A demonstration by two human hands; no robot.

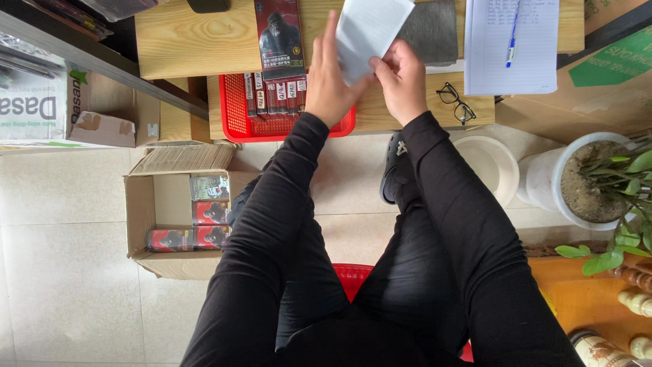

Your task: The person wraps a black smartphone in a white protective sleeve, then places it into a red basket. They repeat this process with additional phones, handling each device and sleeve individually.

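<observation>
White paper sheet [370, 30] pinched between both hands over red basket [238, 115].

Eyeglasses [456, 102] beside a lined notepad [511, 47] — potted plant [598, 180] farther right

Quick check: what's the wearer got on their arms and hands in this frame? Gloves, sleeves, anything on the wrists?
Both arms are in long, close-fitting black sleeves that end at the wrists. The left hand and right hand are bare: no gloves. No watch, bracelet or ring is visible, and the sleeves show no markings or logos.
</observation>
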